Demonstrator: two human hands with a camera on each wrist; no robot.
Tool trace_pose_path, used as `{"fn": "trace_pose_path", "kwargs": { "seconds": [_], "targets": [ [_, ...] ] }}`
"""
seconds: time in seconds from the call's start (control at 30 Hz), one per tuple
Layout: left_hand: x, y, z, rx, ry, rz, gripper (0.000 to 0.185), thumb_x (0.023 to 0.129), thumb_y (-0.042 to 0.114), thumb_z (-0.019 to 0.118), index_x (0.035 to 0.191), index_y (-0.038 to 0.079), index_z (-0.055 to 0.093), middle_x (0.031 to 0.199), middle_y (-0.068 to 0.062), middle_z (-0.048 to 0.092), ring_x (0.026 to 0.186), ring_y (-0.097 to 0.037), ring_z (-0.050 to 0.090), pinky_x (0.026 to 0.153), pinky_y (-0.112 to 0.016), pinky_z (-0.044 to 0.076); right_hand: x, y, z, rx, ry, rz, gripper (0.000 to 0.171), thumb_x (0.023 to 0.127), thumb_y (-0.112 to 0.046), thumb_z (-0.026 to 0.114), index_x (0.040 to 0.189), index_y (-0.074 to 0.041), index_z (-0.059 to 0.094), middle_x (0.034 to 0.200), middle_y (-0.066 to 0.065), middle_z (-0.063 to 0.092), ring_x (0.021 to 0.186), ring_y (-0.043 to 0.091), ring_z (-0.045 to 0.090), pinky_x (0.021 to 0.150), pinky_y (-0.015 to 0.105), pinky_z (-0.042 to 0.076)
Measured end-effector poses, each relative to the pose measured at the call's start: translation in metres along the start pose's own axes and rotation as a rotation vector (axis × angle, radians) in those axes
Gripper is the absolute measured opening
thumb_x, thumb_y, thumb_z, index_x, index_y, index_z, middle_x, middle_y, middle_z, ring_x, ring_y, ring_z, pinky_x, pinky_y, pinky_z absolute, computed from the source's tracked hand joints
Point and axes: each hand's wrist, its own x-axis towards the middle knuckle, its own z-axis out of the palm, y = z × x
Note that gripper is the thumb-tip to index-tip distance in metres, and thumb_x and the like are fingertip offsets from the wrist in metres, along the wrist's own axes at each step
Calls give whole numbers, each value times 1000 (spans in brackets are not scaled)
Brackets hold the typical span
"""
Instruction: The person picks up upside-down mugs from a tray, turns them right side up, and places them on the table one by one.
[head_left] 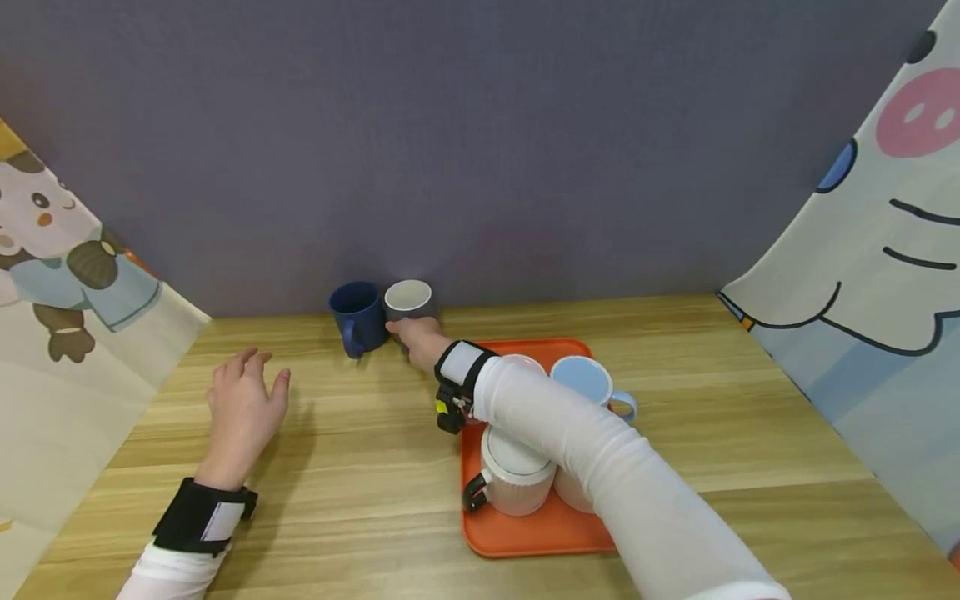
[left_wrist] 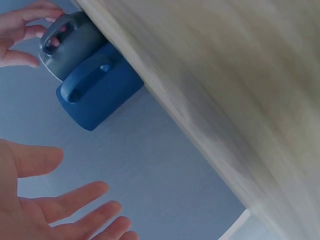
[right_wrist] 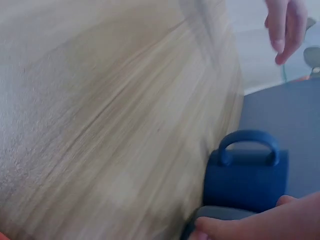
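Right now the right hand [head_left: 422, 340] reaches to the back of the wooden surface [head_left: 360, 467] and has its fingers curled around the grey mug [head_left: 409, 302], which stands upright against the purple back wall, touching the dark blue mug [head_left: 357, 317] on its left. The left wrist view shows fingers at the grey mug's handle [left_wrist: 56, 36]. The left hand [head_left: 243, 408] rests flat on the surface with its fingers spread, well apart from both mugs and holding nothing.

To handle the grey mug well, I would judge that the grip should stay firm on the handle side and the mug be kept level, with care not to knock the blue one beside it.

By count: two mugs stand at the back. One orange tray [head_left: 525, 533] carries a ribbed white mug [head_left: 512, 477], a light blue mug [head_left: 592, 382] and at least one more pale cup partly hidden under the white sleeve [head_left: 600, 450].
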Motion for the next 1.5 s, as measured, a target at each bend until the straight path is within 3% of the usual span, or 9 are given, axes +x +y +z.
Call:
{"fn": "trace_pose_path", "kwargs": {
  "seconds": [0.07, 0.13, 0.3, 0.43, 0.57, 0.77, 1.03, 1.3, 1.5],
  "targets": [
    [1, 1, 0, -3, 0, 0, 41, 94, 14, 55, 121, -16, 50, 131, -38, 42, 120, -56, 32, 88, -67, 25, -43, -22, -15, -28, -39, 7, 54, 82, -18, 74, 129, 0, 51, 130, 9, 55, 116, 26, 53, 96, 36, 46],
    [2, 1, 1, -3, -4, 2, 42, 94, 15, 55, 122, -16, 49, 132, -38, 41, 120, -57, 32, 88, -67, 24, -68, -37, -23, -56, -59, 7, 56, 86, -18, 69, 133, 1, 47, 136, 12, 51, 122, 28, 50, 101, 39, 42],
    [4, 2, 3, 16, -12, 14, 42, 93, 14, 56, 121, -16, 49, 132, -39, 40, 120, -57, 31, 88, -68, 24, -93, -55, -40, -28, -157, -22, 63, 89, -18, 65, 142, 0, 37, 146, 12, 41, 131, 27, 42, 104, 43, 40],
    [6, 5, 8, 32, -17, 32, 42, 92, 15, 57, 120, -14, 50, 132, -38, 40, 120, -57, 32, 89, -68, 25, -112, -75, -62, 69, -297, 51, 67, 89, -16, 64, 146, -4, 30, 149, 18, 32, 134, 32, 38, 104, 45, 40],
    [8, 11, 12, 28, -14, 42, 42, 92, 17, 58, 120, -13, 50, 133, -36, 40, 120, -56, 33, 89, -67, 26, -124, -92, -86, 90, -368, 86, 61, 89, -14, 63, 142, -5, 34, 145, 20, 34, 124, 31, 44, 101, 40, 44],
    [15, 22, 17, 13, -5, 53, 42, 92, 16, 59, 122, -11, 50, 135, -35, 40, 122, -54, 33, 90, -67, 27, -130, -112, -126, 34, -437, -59, 42, 95, -13, 54, 136, -3, 47, 141, 12, 44, 118, 26, 49, 100, 38, 43],
    [22, 35, 24, 5, -26, 60, 42, 93, 17, 57, 123, -10, 51, 137, -33, 40, 123, -53, 32, 91, -66, 26, -129, -118, -167, -246, -356, -357, 50, 95, -21, 56, 140, -7, 39, 141, 8, 45, 128, 26, 46, 103, 41, 42],
    [23, 49, 33, -29, -2, 91, 40, 91, 18, 60, 118, -10, 54, 136, -32, 41, 122, -53, 35, 90, -66, 29, -129, -114, -205, -555, -248, -505, 51, 95, -29, 56, 140, -14, 39, 142, 10, 44, 128, 26, 45, 101, 43, 42],
    [29, 58, 36, -37, -13, 86, 43, 91, 19, 60, 121, -11, 53, 138, -31, 40, 124, -51, 34, 93, -65, 28, -129, -108, -224, -734, -172, -589, 53, 95, -31, 55, 141, -8, 38, 142, 14, 44, 129, 32, 44, 105, 45, 39]
  ]
}}
